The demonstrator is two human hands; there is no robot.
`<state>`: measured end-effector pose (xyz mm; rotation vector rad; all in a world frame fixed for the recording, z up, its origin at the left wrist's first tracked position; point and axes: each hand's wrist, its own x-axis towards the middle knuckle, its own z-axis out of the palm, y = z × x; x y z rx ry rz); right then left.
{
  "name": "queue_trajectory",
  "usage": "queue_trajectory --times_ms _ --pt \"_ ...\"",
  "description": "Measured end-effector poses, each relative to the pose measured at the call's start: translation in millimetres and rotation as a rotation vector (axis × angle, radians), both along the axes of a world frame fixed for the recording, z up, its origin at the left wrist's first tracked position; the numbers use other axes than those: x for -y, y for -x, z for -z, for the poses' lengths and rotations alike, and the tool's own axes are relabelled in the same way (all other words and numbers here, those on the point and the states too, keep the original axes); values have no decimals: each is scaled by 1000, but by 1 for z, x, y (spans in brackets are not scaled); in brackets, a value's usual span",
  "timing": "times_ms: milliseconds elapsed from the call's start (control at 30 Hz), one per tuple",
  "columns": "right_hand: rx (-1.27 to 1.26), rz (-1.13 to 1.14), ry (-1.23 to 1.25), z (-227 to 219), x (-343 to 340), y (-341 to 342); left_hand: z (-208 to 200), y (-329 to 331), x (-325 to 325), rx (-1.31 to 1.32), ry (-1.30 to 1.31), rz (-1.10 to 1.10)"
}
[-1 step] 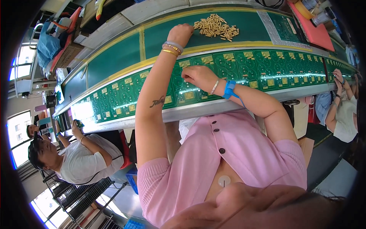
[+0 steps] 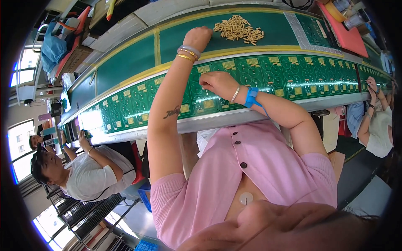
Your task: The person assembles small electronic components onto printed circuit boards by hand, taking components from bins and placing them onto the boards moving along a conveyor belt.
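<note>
My left hand (image 2: 198, 37), with several bracelets on its wrist, reaches over the green work surface (image 2: 276, 21). Its fingers are curled closed at the left edge of a pile of small, light-tan cylindrical parts (image 2: 238, 29). What they hold, if anything, is hidden. Below it, my right hand (image 2: 220, 85) hovers low over a row of green circuit boards (image 2: 293, 75) printed with circles and tan rectangles. Thumb and fingers there are pinched together around something too small to name. A blue strap (image 2: 252, 98) circles the right wrist.
A metal rail (image 2: 201, 123) runs along the near side of the boards. A pink-red board (image 2: 341, 31) with tape rolls lies at far right. One person (image 2: 96, 171) works at the left, another (image 2: 377, 125) at the right. Boxes (image 2: 121, 29) stand behind the bench.
</note>
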<state>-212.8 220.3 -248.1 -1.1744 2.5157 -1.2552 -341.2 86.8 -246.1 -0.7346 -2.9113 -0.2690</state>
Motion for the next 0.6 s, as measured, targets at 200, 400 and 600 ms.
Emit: queue_trajectory --times_ms 200,400,600 --pt "19 -30 0 10 14 1 -17 -38 31 -53 -58 -15" --pt "16 -72 -21 8 20 -2 -34 -84 56 60 -467 -138" --pt "-24 -45 -38 10 21 -6 -38 -123 77 134 -637 -205"
